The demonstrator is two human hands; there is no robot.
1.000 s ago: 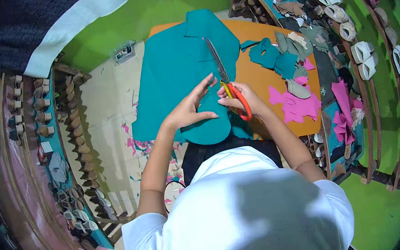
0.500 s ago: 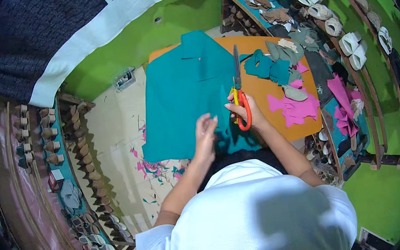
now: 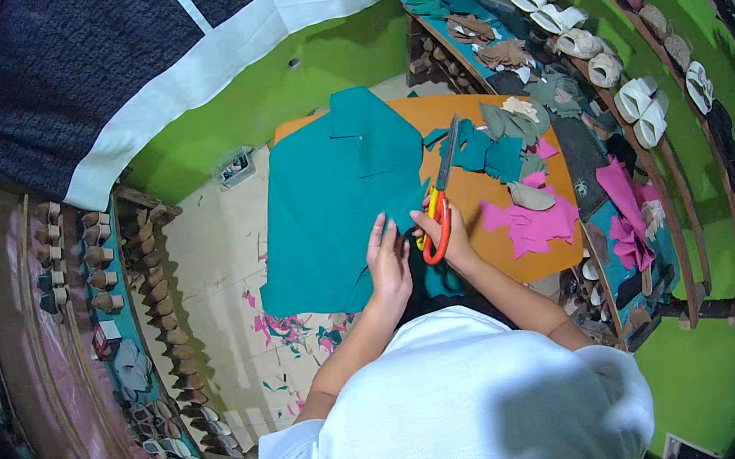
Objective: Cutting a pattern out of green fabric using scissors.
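Observation:
Orange-and-yellow-handled scissors (image 3: 440, 212) are gripped in my right hand (image 3: 451, 236), their long dark blades pointing away from me and slightly right. My left hand (image 3: 387, 259) rests over the near right part of a large teal sheet (image 3: 318, 190); its fingers are stretched forward, close to the scissor handles. Whether those fingers pinch the sheet's edge is hard to see. Short slits show in the sheet's far part. The sheet covers the left of an orange-brown table (image 3: 502, 259) and hangs over its side.
Teal cut pieces (image 3: 478, 149), a grey-green piece (image 3: 531, 196) and pink scraps (image 3: 530, 226) lie on the table's right. Shoe racks (image 3: 618, 83) stand at right, with more shelves of shoe forms (image 3: 153, 295) at left. Offcuts (image 3: 284, 328) litter the floor beside a small clear box (image 3: 235, 167).
My right hand has drawn the scissors nearer and slightly left, tilting them right. My left hand has moved a little nearer, its fingers now straighter. The whole view has shifted slightly.

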